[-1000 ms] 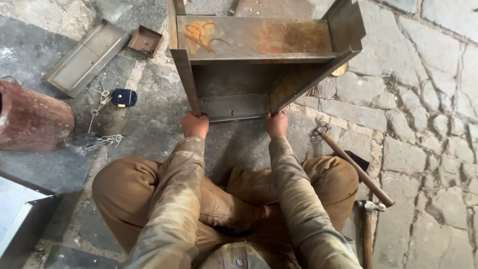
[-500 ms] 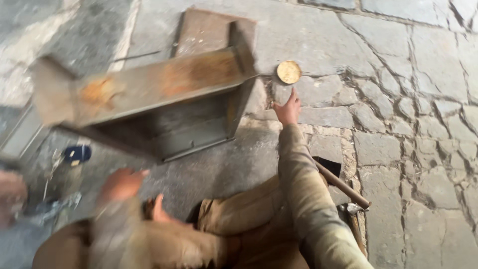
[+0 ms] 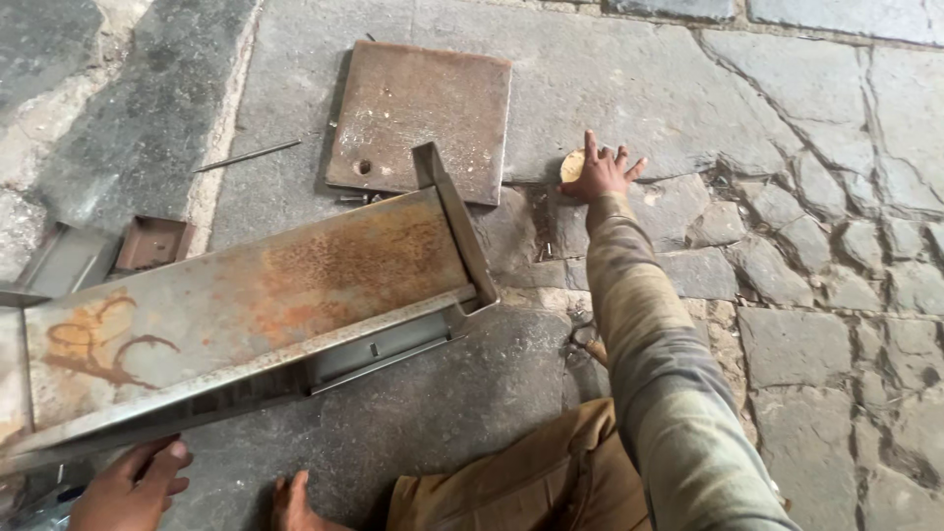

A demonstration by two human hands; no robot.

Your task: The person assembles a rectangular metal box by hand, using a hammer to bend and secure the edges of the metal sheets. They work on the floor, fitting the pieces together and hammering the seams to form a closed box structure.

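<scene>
Swung leftward since before, the steel box point(image 3: 256, 315) lies tilted on the floor point(image 3: 767, 108), heavy, stiff, sharp-edged. Left hand point(image 3: 133, 487) cups its near lower rim; right hand point(image 3: 602, 172), fingers spread, covers a disc point(image 3: 571, 165).

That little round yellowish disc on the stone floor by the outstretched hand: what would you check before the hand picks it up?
1. Right hand at the round disc: ok, fingers spread, touching its edge.
2. Disc gripped: not ok, hand lies open.
3. Disc free of clutter: ok, only stone floor around it.
4. Left hand steadying the rusty metal frame: ok, under its near edge.
5. Frame resting stably: cannot tell, its left end is out of view.
6. Rusty square plate clear of the reach: ok, apart from the disc.
</scene>
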